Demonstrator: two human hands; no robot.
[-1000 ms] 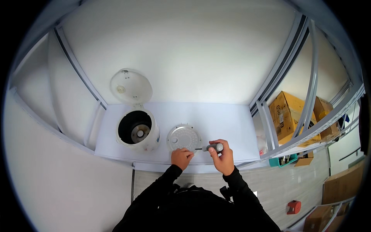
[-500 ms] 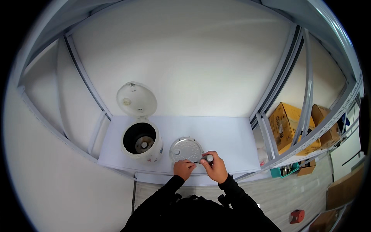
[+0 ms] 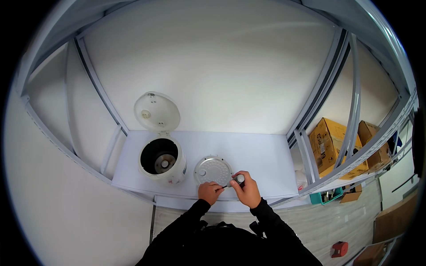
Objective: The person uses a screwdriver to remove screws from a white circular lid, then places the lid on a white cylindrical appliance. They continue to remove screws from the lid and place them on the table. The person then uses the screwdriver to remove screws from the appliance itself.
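Note:
My right hand (image 3: 250, 191) is closed round a short, thick grey handle (image 3: 240, 178), which looks like a screwdriver's. From it a thin dark shaft runs left toward my left hand (image 3: 209, 192). The left fingertips are pinched together at the shaft's end; whether a small part sits between them is too fine to make out. Just beyond both hands a round perforated metal lid plate (image 3: 216, 167) lies flat on the white table, its near edge partly hidden by my left hand. To the left stands a white rice cooker (image 3: 181, 170) with its lid (image 3: 162, 111) raised and no inner pot over the heating plate (image 3: 164, 164).
The white table (image 3: 266, 164) sits inside a grey metal frame, with posts at both sides and a wall behind. Cardboard boxes (image 3: 330, 144) stand on the right beyond the frame. Lower down are a teal basket (image 3: 326, 196) and a red stool (image 3: 340, 249) on the floor.
Both hands stay almost in place, with the handle and shaft tilted a little differently between them. The whole view has shifted very slightly. Plate and rice cooker lie as before.

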